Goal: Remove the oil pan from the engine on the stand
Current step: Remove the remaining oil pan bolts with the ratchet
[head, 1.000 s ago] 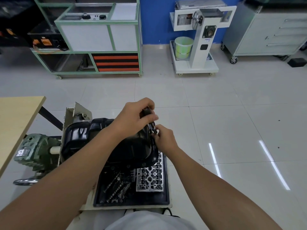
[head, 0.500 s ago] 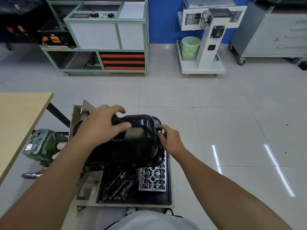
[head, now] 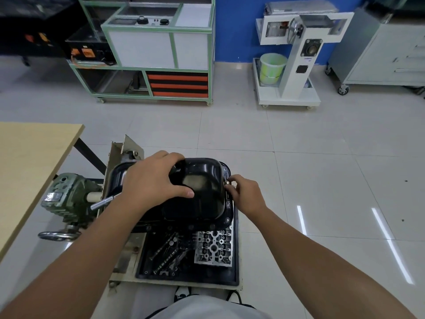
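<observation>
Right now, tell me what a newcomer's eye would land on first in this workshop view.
The glossy black oil pan sits low in the middle, with the left hand spread over its top and the right hand pinching a small fastener at its right flange. Just below, a black tray holds a silvery cylinder head and loose parts. Far behind, a green-framed cart stands against the blue wall.

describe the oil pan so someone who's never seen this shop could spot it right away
Find the engine stand beside the wooden table. The oil pan is the glossy black dished shell on top, under the left hand, unlike the silvery cylinder head in the tray below.
</observation>
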{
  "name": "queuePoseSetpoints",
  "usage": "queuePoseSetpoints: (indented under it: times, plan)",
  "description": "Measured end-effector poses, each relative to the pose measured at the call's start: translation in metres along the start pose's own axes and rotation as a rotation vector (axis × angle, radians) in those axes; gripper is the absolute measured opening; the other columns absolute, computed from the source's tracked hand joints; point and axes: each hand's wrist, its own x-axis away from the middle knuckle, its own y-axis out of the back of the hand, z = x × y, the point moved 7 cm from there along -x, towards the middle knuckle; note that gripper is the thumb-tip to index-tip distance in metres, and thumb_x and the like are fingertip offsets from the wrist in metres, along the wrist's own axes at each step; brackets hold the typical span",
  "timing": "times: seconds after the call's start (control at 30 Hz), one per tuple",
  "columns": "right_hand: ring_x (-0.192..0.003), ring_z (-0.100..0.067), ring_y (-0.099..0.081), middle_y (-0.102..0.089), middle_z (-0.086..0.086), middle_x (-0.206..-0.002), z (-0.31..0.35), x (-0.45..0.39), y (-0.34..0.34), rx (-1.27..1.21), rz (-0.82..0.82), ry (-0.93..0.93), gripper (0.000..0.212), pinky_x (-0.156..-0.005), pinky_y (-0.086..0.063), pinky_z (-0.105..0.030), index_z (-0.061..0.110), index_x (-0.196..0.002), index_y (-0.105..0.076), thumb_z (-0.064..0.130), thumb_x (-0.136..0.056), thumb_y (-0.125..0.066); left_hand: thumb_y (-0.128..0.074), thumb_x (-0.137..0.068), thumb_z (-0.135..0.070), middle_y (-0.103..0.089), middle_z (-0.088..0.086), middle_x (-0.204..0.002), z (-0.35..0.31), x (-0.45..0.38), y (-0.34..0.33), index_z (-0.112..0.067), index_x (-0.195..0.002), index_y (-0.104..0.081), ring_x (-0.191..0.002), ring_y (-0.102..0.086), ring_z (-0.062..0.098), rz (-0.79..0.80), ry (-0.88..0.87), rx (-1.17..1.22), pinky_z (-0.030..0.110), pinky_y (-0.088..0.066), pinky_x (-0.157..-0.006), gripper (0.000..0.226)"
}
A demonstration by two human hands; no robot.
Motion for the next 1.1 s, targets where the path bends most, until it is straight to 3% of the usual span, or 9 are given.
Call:
queuePoseSetpoints:
  times: [0.1, 0.17, 0.23, 0.33, 0.47, 0.6, 0.77, 0.97, 1.1]
  plan:
    - [-0.084, -0.032, -0.066, -0.073, -0.005, -0.089, 0.011, -0.004, 0.001, 0.114, 0.030, 0.096, 0.019, -0.074, -0.054, -0.042, 0.020, -0.113, -0.073, 0.022, -0.100, -0.059, -0.062, -0.047, -0.093, -0.060, -0.023, -0.117, 0.003, 0.000, -0.001, -0.050, -0.128, -0.048, -0.106, -0.061, 0.012, -0.006, 0.011, 0.039, 0.031, -0.041, -0.070, 0.093]
    - [-0.089, -0.032, -0.068, -0.076, -0.004, -0.097, 0.016, -0.004, -0.001, 0.142, 0.044, 0.122, 0.029, -0.075, -0.056, -0.042, 0.026, -0.115, -0.074, 0.016, -0.096, -0.055, -0.071, -0.051, -0.088, -0.061, -0.022, -0.116, 0.006, 0.001, 0.000, -0.048, -0.127, -0.051, -0.107, -0.061, 0.011, -0.030, 0.017, 0.085, 0.031, -0.044, -0.074, 0.089]
    - [-0.084, -0.026, -0.069, -0.076, 0.001, -0.091, 0.013, -0.002, 0.000, 0.087, 0.016, 0.091, 0.030, -0.074, -0.054, -0.036, 0.027, -0.118, -0.073, 0.016, -0.095, -0.058, -0.077, -0.054, -0.082, -0.062, -0.020, -0.118, 0.009, 0.004, 0.000, -0.043, -0.128, -0.053, -0.107, -0.061, 0.011, -0.067, 0.022, 0.112, 0.032, -0.047, -0.077, 0.087]
    - [-0.070, -0.019, -0.062, -0.062, 0.011, -0.070, 0.003, 0.000, 0.002, 0.032, -0.008, 0.011, 0.021, -0.069, -0.047, -0.031, 0.024, -0.116, -0.071, 0.032, -0.099, -0.065, -0.078, -0.056, -0.080, -0.062, -0.019, -0.117, 0.009, 0.007, 0.001, -0.041, -0.126, -0.054, -0.106, -0.062, 0.012, -0.107, 0.021, 0.105, 0.033, -0.049, -0.078, 0.084]
    - [-0.083, -0.030, -0.068, -0.074, -0.003, -0.086, 0.008, -0.005, 0.005, 0.136, 0.005, 0.076, 0.020, -0.071, -0.052, -0.038, 0.021, -0.112, -0.073, 0.032, -0.100, -0.061, -0.079, -0.055, -0.080, -0.063, -0.019, -0.117, 0.009, 0.006, 0.001, -0.040, -0.125, -0.055, -0.105, -0.062, 0.012, -0.102, 0.026, 0.112, 0.035, -0.052, -0.080, 0.084]
    - [-0.088, -0.032, -0.069, -0.077, -0.003, -0.096, 0.017, -0.004, 0.003, 0.166, 0.065, 0.147, 0.036, -0.073, -0.055, -0.040, 0.027, -0.116, -0.074, 0.025, -0.093, -0.046, -0.080, -0.055, -0.080, -0.062, -0.021, -0.119, 0.010, 0.003, 0.000, -0.042, -0.127, -0.055, -0.107, -0.061, 0.011, -0.085, 0.045, 0.107, 0.035, -0.052, -0.081, 0.085]
    - [-0.079, -0.029, -0.067, -0.072, -0.002, -0.081, 0.013, -0.003, 0.004, 0.076, -0.034, 0.028, 0.018, -0.070, -0.051, -0.037, 0.018, -0.110, -0.071, 0.029, -0.101, -0.059, -0.078, -0.055, -0.081, -0.058, -0.025, -0.113, 0.013, 0.002, -0.001, -0.046, -0.123, -0.053, -0.103, -0.059, 0.009, -0.069, 0.050, 0.114, 0.033, -0.049, -0.077, 0.081]
    - [-0.085, -0.034, -0.068, -0.073, -0.005, -0.093, 0.017, -0.005, -0.001, 0.329, 0.075, 0.086, 0.021, -0.064, -0.044, -0.034, 0.020, -0.111, -0.069, 0.022, -0.097, -0.052, -0.077, -0.053, -0.083, -0.059, -0.025, -0.111, 0.014, 0.001, -0.002, -0.047, -0.121, -0.052, -0.101, -0.058, 0.007, -0.068, 0.050, 0.117, 0.032, -0.049, -0.076, 0.080]
    - [-0.087, -0.032, -0.068, -0.075, -0.005, -0.092, 0.017, -0.004, 0.004, 0.199, 0.041, 0.088, 0.024, -0.073, -0.053, -0.039, 0.021, -0.117, -0.072, 0.023, -0.099, -0.055, -0.078, -0.053, -0.081, -0.058, -0.025, -0.110, 0.014, 0.002, -0.002, -0.046, -0.120, -0.054, -0.102, -0.059, 0.007, -0.067, 0.050, 0.133, 0.033, -0.050, -0.078, 0.080]
